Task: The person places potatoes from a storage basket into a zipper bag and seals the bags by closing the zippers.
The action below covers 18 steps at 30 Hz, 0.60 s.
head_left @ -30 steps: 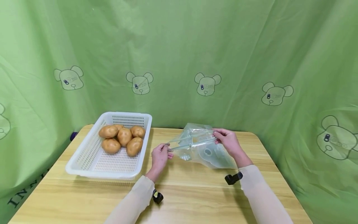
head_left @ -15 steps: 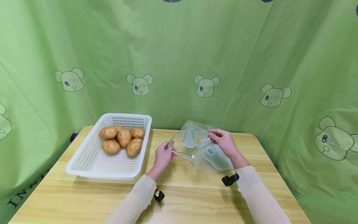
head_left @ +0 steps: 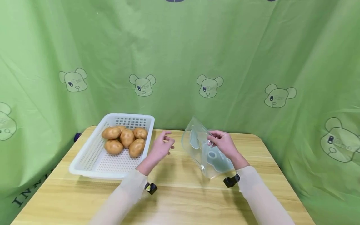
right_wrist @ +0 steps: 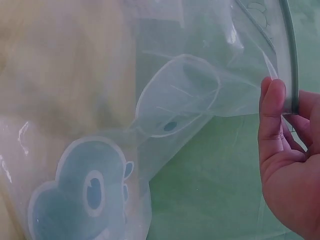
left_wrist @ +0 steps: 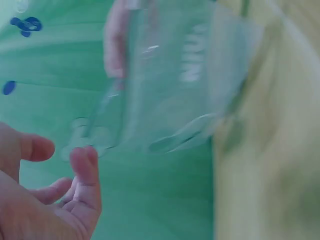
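A clear zip bag with pale blue-green printed shapes hangs over the right part of the table, its mouth spread toward the left. My right hand pinches the bag's rim between thumb and fingers; the right wrist view shows this grip at the bag's edge. My left hand is off the bag, between it and the white basket, fingers loosely bent around nothing. In the left wrist view the left fingers stand apart from the bag. Several brown potatoes lie in the basket.
The wooden table carries the basket at left, beside the left forearm. A green curtain with printed bear heads hangs right behind the table and along its sides.
Earlier both hands held the bag's rim and drew its mouth wide. My left hand has let go and moved slightly left toward the basket. The right hand keeps its hold.
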Motion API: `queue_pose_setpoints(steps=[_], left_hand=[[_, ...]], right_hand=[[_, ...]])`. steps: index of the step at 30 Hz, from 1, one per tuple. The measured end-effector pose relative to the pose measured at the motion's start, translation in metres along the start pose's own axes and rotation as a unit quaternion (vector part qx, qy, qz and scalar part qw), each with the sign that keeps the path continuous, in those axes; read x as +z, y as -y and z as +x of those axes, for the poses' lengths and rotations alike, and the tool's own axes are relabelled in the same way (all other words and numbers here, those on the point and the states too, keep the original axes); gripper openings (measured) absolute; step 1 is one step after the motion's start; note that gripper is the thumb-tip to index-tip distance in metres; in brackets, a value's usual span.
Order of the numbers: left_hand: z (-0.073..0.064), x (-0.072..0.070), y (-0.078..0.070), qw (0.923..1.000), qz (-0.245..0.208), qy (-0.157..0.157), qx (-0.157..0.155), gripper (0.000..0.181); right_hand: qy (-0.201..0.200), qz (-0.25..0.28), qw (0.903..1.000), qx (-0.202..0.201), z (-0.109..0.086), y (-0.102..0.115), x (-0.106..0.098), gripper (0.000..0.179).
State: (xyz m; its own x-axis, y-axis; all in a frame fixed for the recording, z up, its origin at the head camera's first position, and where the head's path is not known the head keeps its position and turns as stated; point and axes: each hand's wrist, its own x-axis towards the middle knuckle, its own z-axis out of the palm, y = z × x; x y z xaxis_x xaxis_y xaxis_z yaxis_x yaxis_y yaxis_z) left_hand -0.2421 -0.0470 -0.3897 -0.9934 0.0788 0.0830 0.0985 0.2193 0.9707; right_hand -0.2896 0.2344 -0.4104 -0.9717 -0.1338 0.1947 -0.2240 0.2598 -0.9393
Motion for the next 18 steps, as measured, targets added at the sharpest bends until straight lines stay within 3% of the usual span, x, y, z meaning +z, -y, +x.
queue_pose_setpoints(steps=[4, 8, 11, 15, 18], left_hand=[[0.004, -0.028, -0.019, 0.9994, 0.020, 0.016, 0.021, 0.042], [0.014, -0.058, -0.025, 0.9975, 0.045, 0.037, 0.040, 0.042], [0.022, -0.080, -0.019, 0.9944, 0.058, 0.066, 0.058, 0.043], [0.033, -0.105, -0.003, 0.9837, 0.103, 0.104, 0.105, 0.043], [0.040, -0.119, 0.010, 0.9775, 0.126, 0.125, 0.114, 0.044]], right_hand=[[0.008, -0.003, 1.0000, 0.002, -0.004, 0.007, 0.002, 0.034], [0.009, -0.013, 0.9999, 0.004, -0.011, 0.019, 0.005, 0.032], [0.011, -0.020, 0.9997, 0.002, -0.015, 0.026, 0.007, 0.032], [0.011, -0.020, 0.9997, -0.001, -0.017, 0.028, 0.008, 0.033], [0.008, -0.020, 0.9998, -0.003, -0.017, 0.027, 0.007, 0.032]])
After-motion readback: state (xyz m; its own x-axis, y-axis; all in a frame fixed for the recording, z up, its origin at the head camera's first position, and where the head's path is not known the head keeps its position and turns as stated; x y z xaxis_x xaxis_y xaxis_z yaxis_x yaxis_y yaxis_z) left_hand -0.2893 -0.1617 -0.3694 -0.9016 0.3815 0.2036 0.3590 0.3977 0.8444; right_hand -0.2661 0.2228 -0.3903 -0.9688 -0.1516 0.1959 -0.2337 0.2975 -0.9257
